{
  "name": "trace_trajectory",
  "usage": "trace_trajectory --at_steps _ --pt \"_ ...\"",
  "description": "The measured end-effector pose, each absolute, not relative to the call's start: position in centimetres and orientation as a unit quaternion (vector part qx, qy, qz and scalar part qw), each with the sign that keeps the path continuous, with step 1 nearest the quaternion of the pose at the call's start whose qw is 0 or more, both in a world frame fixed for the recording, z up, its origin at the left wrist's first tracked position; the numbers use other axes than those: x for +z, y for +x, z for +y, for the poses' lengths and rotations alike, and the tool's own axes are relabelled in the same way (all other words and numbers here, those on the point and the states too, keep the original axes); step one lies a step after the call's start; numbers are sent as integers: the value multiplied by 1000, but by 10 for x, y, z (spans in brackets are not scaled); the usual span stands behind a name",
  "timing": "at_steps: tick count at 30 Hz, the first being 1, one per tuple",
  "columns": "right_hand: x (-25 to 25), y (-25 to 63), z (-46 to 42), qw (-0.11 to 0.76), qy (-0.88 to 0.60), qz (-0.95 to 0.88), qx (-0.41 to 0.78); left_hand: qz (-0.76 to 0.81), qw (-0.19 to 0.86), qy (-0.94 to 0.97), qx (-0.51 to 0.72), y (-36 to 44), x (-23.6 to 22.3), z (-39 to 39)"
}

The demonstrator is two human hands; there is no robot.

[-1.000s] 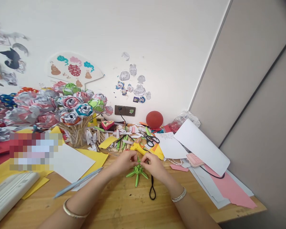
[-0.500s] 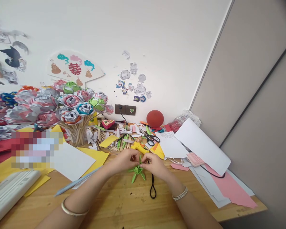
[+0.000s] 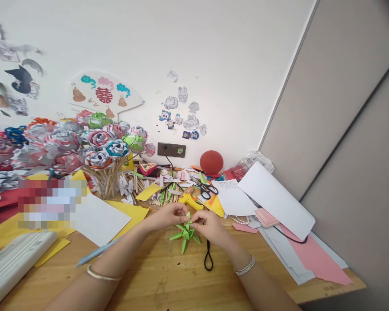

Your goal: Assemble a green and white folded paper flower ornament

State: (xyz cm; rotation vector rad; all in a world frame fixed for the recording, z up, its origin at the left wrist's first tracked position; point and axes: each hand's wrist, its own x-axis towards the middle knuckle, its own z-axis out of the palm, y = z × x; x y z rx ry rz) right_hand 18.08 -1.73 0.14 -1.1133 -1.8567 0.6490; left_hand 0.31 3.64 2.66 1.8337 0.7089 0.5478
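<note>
A green folded-paper flower with several pointed petals hangs between my hands, low over the wooden table. My left hand pinches its upper petal from the left, fingers closed. From the right, my right hand grips the same petal between thumb and fingertips. The fingertips nearly meet, so part of the petal is hidden. Just behind my hands lies a yellow glue gun. A black cord loop rests on the table below my right hand.
Black scissors lie among paper scraps at the back. Paper roses on sticks crowd the left, near yellow and white sheets. A red ball sits by the wall. White and pink papers cover the right side.
The green paper flower has turned and shows more of its spread petals. Both hands stay closed on it, with the fingers slightly shifted. The view has tilted a little.
</note>
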Motion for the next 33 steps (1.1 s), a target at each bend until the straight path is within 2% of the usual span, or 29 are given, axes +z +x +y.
trace_trajectory --at_steps 7,12,18,33 --pt "10 179 -24 411 -403 -804 149 317 529 750 240 4 19 40" --pt "10 180 -25 387 -438 -790 184 316 538 744 239 4 18 41" --pt "15 182 -27 376 -410 -804 211 334 543 733 239 6 14 42" --pt "4 190 -15 385 -339 -835 199 353 495 754 249 8 16 41"
